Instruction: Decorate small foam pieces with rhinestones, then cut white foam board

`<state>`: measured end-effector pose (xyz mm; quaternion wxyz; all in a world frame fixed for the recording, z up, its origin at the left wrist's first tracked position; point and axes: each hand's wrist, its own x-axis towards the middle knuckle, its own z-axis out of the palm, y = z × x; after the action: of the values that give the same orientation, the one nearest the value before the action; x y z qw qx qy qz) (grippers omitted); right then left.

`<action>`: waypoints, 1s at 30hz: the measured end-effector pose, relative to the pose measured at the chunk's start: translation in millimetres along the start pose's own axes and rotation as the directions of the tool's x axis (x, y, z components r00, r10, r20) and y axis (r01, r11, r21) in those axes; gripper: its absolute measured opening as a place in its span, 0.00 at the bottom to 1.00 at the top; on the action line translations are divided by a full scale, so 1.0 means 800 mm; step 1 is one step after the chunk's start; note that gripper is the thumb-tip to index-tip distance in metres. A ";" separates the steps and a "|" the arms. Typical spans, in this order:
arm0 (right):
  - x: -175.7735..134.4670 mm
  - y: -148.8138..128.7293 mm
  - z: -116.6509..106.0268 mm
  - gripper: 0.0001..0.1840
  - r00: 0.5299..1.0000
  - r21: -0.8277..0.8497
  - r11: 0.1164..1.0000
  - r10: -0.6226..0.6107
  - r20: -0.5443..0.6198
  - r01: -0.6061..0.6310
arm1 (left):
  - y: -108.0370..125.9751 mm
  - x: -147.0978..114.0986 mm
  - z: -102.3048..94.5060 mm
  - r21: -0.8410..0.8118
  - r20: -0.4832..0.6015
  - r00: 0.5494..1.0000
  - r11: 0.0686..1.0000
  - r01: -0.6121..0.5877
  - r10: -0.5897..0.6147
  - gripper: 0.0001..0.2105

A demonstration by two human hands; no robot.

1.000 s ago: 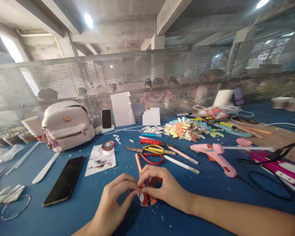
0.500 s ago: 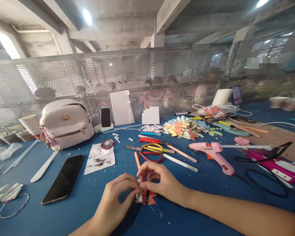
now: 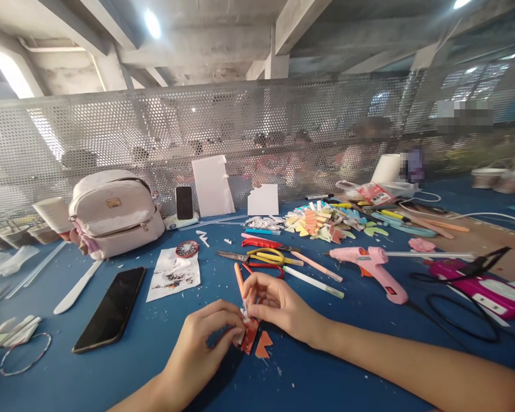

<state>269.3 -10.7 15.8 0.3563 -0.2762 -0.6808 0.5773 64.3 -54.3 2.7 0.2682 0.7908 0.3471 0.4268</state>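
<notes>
At left on the blue table [image 3: 146,343], a bag [image 3: 115,214] sits behind a white knife [image 3: 78,288] and a phone [image 3: 109,309]; next comes a paper [image 3: 158,286], dark specks across it and a round disc [image 3: 187,248] at its top edge; the person's left hand [image 3: 208,335], thumb and fingers pinched, grips the left side of a red piece [image 3: 251,335]; that piece lies between the two hands, under their fingertips; just right of it, apart, rests an orange scrap [image 3: 264,344], below the right hand [image 3: 278,303], whose thumb and forefinger come together at the red piece's upper end, though what they grip, if anything, cannot be told from here; beyond the hands lie yellow-handled scissors [image 3: 234,256]; farther right, a pink glue gun [image 3: 381,266] rests well apart from both.
</notes>
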 end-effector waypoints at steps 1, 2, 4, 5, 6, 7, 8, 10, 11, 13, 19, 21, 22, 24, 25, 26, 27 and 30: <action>0.000 0.000 0.000 0.13 1.000 0.029 1.000 0.003 -0.003 -0.003 | 0.000 0.000 -0.001 -0.011 -0.003 1.000 1.000 0.018 -0.018 0.09; 0.001 -0.001 0.000 0.15 1.000 0.059 0.998 0.004 -0.002 -0.004 | 0.001 0.001 -0.001 -0.023 -0.007 0.999 0.999 0.036 -0.036 0.09; 0.001 0.000 0.001 0.16 1.000 0.114 0.993 -0.001 0.006 0.000 | 0.002 0.002 -0.002 -0.056 -0.010 0.997 0.996 0.071 -0.072 0.08; 0.001 0.001 0.002 0.17 1.000 0.133 0.991 -0.004 0.008 0.003 | 0.003 0.002 -0.003 -0.075 -0.009 0.996 0.993 0.087 -0.088 0.08; 0.001 0.002 0.003 0.17 1.000 0.141 0.990 -0.010 0.005 0.009 | 0.003 0.003 -0.003 -0.093 -0.007 0.995 0.991 0.101 -0.102 0.08; 0.000 0.003 0.004 0.17 1.000 0.140 0.990 -0.018 -0.001 0.018 | 0.004 0.004 -0.003 -0.109 -0.005 0.994 0.988 0.112 -0.113 0.08; 0.000 0.004 0.005 0.17 1.000 0.132 0.991 -0.029 -0.009 0.030 | 0.005 0.004 -0.004 -0.120 -0.003 0.993 0.986 0.119 -0.121 0.08; 0.000 0.005 0.007 0.16 0.999 0.110 0.993 -0.051 -0.018 0.053 | 0.006 0.006 -0.004 -0.134 0.000 0.992 0.983 0.128 -0.129 0.08; 0.000 0.005 0.007 0.16 0.998 0.100 0.993 -0.060 -0.017 0.061 | 0.006 0.006 -0.004 -0.136 0.000 0.991 0.982 0.131 -0.132 0.08; -0.001 0.002 0.009 0.16 0.998 0.075 0.995 -0.069 -0.009 0.070 | 0.006 0.006 -0.004 -0.136 0.003 0.991 0.982 0.134 -0.135 0.08; -0.002 -0.004 0.012 0.16 0.992 0.024 0.993 -0.116 -0.041 0.117 | 0.008 0.003 -0.003 -0.146 -0.003 0.990 0.980 0.137 -0.139 0.08; -0.001 -0.001 0.012 0.16 0.993 0.031 0.994 -0.105 -0.058 0.107 | 0.010 0.003 -0.002 -0.162 0.003 0.993 0.980 0.113 -0.115 0.08; 0.000 0.001 0.011 0.17 0.994 0.045 0.994 -0.092 -0.064 0.095 | 0.011 0.003 -0.001 -0.173 0.004 0.994 0.979 0.107 -0.108 0.08; 0.003 0.006 0.009 0.17 0.995 0.075 0.995 -0.066 -0.072 0.071 | 0.012 0.003 -0.001 -0.186 0.001 0.994 0.976 0.110 -0.112 0.08; 0.004 0.007 0.008 0.18 0.995 0.085 0.994 -0.061 -0.076 0.067 | 0.013 0.003 -0.001 -0.187 -0.003 0.993 0.975 0.118 -0.121 0.08; 0.005 0.009 0.007 0.18 0.995 0.090 0.993 -0.064 -0.082 0.071 | 0.013 0.004 -0.001 -0.187 -0.007 0.992 0.975 0.124 -0.128 0.08; 0.007 0.010 0.005 0.19 0.993 0.091 0.993 -0.072 -0.094 0.081 | 0.013 0.004 -0.001 -0.185 -0.008 0.992 0.975 0.125 -0.129 0.08; 0.010 0.009 0.001 0.19 0.983 0.078 0.991 -0.099 -0.157 0.113 | 0.013 0.005 -0.002 -0.181 -0.007 0.992 0.975 0.126 -0.129 0.09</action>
<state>263.7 -3.4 10.3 0.4494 -0.2673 -0.6394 0.5637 67.8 -57.0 13.0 0.3620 0.7354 0.3598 0.4458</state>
